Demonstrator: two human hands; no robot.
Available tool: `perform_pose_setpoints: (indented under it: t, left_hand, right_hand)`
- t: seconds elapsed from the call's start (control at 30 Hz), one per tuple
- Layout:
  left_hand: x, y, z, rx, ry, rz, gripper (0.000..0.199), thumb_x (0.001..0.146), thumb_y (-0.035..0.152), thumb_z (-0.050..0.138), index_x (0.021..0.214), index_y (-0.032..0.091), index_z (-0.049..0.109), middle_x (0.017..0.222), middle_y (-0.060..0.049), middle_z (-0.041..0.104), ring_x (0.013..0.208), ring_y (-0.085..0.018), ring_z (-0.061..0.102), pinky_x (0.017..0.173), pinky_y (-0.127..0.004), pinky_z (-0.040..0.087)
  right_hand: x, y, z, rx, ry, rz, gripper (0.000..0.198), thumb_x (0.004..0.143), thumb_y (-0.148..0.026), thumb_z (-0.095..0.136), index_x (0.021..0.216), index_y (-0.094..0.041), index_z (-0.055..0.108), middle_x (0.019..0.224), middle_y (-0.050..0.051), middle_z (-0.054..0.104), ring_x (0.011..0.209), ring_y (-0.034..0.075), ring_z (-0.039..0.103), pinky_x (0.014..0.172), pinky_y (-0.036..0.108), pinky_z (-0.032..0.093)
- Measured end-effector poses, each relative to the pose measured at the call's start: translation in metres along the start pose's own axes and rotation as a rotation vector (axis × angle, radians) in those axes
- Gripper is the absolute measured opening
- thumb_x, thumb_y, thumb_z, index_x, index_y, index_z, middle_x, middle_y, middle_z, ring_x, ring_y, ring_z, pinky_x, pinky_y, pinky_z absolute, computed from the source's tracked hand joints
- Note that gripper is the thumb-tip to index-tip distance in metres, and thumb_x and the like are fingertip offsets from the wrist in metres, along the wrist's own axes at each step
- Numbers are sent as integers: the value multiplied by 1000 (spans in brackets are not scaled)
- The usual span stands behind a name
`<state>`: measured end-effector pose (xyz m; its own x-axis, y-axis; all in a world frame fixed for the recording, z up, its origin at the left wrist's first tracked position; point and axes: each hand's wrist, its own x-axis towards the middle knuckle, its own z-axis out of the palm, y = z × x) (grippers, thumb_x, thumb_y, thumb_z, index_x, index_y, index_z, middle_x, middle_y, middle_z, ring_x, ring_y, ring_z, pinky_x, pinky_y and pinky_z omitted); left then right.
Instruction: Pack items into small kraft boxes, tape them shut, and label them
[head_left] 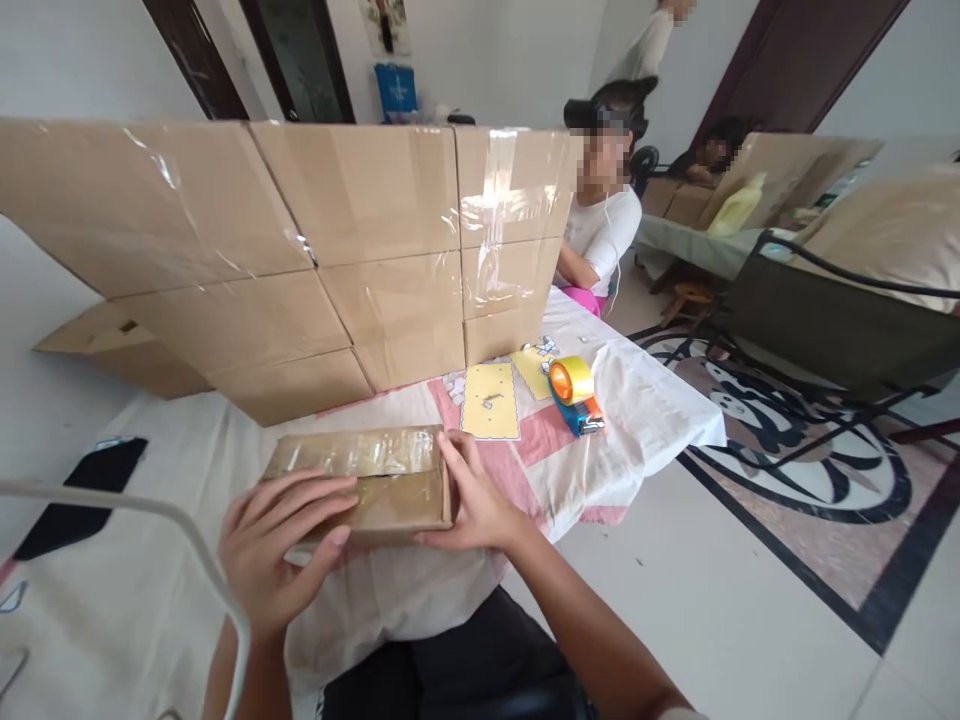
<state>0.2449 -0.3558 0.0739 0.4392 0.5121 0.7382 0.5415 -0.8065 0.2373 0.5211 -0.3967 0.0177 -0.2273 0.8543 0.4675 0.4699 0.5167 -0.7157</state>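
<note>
A small brown cardboard box [397,500] with clear tape over its top lies on the cloth-covered table in front of me. My left hand [281,540] is laid over its left end, fingers across the top and thumb by the near edge. At the right end, my right hand [472,495] grips the box, with fingers at the far corner and thumb at the near one. Beyond it to the right stands a tape dispenser [585,415], blue and orange, carrying a roll of yellowish tape [576,380]. The underside of the box is hidden.
A tall wall of taped cardboard boxes [397,200] stands behind. Yellow printed sheets [490,400] with small scraps lie near the dispenser. A black flat item [82,500] is at left; a pale curved bar [180,520] crosses the lower left. Another person [604,225] sits beyond the table.
</note>
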Motion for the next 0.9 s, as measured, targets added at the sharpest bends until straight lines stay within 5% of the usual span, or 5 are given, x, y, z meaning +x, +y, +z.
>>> perform_pose_setpoints:
  t: [0.2, 0.4, 0.6, 0.73, 0.9]
  left_hand:
    - [-5, 34, 37, -360, 447, -205, 36, 101, 32, 48, 130, 30, 70, 150, -9, 58, 147, -35, 45, 124, -66, 31]
    - [-32, 21, 97, -391, 66, -371, 32, 99, 36, 56, 128, 28, 68, 137, -9, 65, 134, -31, 56, 113, -52, 47]
    - [-43, 19, 111, -339, -182, -387, 34, 97, 42, 57, 128, 34, 68, 136, -6, 67, 131, -31, 57, 112, -58, 44]
    - [-47, 17, 115, -303, -206, -359, 34, 96, 41, 59, 128, 33, 67, 134, -5, 69, 130, -32, 57, 111, -57, 44]
    - [-44, 16, 123, -262, -273, -359, 35, 94, 38, 58, 127, 31, 68, 134, -7, 70, 128, -32, 59, 109, -55, 46]
  right_hand:
    - [-71, -10, -92, -302, 567, -111, 94, 78, -64, 76, 154, -31, 33, 137, 16, 46, 136, 40, 49, 110, 62, 47]
    - [-165, -27, -248, -767, 1203, -13, 89, 66, -61, 85, 141, -38, 45, 143, 16, 46, 136, 40, 51, 115, 61, 41]
    - [-170, 51, -315, -905, 1071, 556, 109, 61, -79, 75, 142, -15, 38, 141, 31, 44, 134, 47, 51, 104, 62, 48]
    - [-119, 109, -329, -1017, 882, 952, 108, 69, -74, 75, 147, -12, 35, 142, 31, 44, 118, 47, 61, 90, 58, 53]
    - [-32, 156, -354, -1044, 692, 1122, 109, 78, -63, 78, 156, -7, 26, 142, 35, 43, 117, 45, 64, 90, 51, 52]
